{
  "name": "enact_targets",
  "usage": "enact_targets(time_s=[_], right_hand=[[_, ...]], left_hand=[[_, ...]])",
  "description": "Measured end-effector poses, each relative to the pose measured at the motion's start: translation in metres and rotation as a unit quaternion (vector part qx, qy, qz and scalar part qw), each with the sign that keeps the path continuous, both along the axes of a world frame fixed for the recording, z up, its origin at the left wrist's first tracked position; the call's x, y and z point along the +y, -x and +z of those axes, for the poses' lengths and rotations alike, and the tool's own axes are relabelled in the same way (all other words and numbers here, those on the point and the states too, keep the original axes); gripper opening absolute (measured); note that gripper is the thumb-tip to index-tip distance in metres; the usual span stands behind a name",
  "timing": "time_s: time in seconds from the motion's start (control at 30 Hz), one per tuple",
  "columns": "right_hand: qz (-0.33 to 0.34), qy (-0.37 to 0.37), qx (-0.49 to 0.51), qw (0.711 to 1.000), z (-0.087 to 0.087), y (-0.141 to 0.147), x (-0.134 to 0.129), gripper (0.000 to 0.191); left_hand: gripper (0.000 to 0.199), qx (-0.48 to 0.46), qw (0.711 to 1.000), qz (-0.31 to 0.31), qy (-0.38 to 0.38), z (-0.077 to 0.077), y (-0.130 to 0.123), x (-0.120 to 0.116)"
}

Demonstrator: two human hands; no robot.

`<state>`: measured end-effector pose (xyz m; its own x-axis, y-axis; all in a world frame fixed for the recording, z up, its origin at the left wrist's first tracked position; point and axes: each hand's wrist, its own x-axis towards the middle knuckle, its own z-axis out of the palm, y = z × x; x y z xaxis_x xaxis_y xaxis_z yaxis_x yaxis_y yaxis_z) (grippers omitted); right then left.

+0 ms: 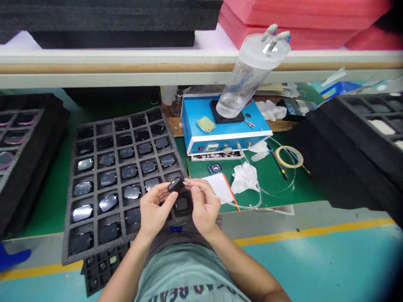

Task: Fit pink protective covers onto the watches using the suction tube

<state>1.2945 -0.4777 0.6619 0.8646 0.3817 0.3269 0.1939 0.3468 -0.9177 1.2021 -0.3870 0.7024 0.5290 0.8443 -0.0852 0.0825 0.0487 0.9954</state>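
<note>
My left hand (157, 209) grips a small black watch case (175, 184) between thumb and fingers, tilted above the near right part of a foam tray (96, 218). With thumb and fingertips pinched together, my right hand (205, 207) holds the end of a thin clear tube (226, 201). The tube's tip points at the case's right end; whether they touch I cannot tell. From there the tube loops back to a blue dispenser box (192, 115). Dark, glossy rounded-square watch pieces fill many tray compartments. A smartwatch (215, 168) with a lit face lies before the box.
A clear cylinder (247, 79) leans on the box, beside a pale green piece (206, 124). Crumpled tissue (244, 178), white paper (217, 186) and a tape roll (277, 157) lie to the right. Black foam stacks stand left (47, 134) and right (327, 155). A shelf (126, 79) crosses behind.
</note>
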Motion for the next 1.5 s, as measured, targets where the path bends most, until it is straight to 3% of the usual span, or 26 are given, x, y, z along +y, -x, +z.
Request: enact_targets(time_s=[1.5], right_hand=[[0.025,0.011,0.026,0.999,0.0028,0.0004,-0.0018,0.019]], left_hand=[[0.026,-0.016,1.0,-0.015,-0.007,-0.0007,0.003,0.001]])
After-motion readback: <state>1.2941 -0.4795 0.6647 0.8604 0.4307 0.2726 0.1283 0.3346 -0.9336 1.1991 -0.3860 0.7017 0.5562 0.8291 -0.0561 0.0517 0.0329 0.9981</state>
